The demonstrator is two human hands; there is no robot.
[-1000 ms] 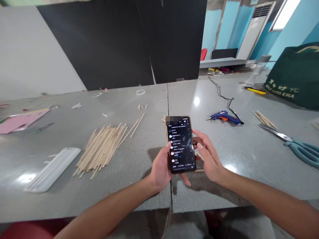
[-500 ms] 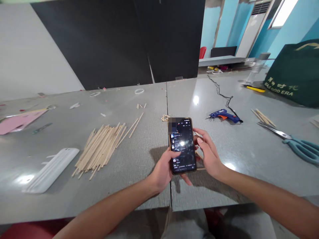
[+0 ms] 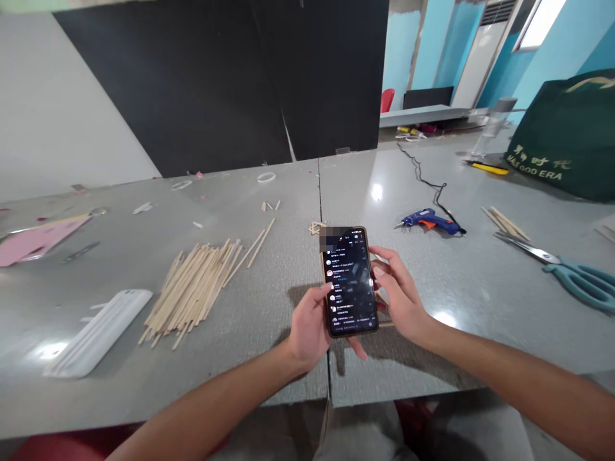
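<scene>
A black smartphone [image 3: 349,282] with a lit screen of text is held upright above the grey table [image 3: 269,358], near its front edge. My left hand [image 3: 310,326] wraps round the phone's lower left side, thumb resting on the screen edge. My right hand [image 3: 400,299] cups the phone's right side with curled fingers. A few thin wooden sticks [image 3: 383,298] lie on the table under my right hand, mostly hidden.
A pile of wooden sticks [image 3: 196,285] and a white plastic piece [image 3: 98,333] lie to the left. A blue glue gun [image 3: 430,221] with a black cord, teal scissors [image 3: 571,275], more sticks [image 3: 504,222] and a green bag [image 3: 567,150] are to the right. Pink card [image 3: 33,238] sits far left.
The list on the phone's screen has scrolled. My left thumb has shifted back to the screen's left edge. Both hands stay on the phone in about the same place.
</scene>
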